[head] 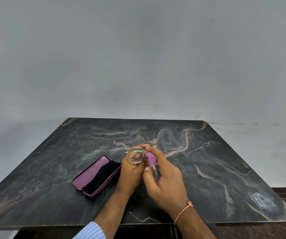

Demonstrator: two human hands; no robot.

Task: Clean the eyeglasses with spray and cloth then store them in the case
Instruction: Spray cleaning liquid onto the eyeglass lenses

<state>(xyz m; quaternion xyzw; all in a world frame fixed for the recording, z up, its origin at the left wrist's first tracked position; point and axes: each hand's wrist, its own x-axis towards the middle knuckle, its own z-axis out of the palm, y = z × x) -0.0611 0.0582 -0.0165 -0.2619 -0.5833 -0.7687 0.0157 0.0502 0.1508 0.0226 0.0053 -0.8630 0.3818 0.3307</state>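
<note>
I am holding the thin metal-framed eyeglasses (pixel 137 155) upright in my left hand (pixel 130 171), fingers curled behind the left lens and pinching the frame. My right hand (pixel 164 178) is gripping a small clear spray bottle with a pink top (pixel 151 161), forefinger resting on its head, thumb against its body, nozzle just beside the lenses. Left of my left hand, the open maroon hard case (pixel 94 175) is lying on the dark marble-patterned table (pixel 225 161), a black cloth (pixel 104 175) draped inside it.
</note>
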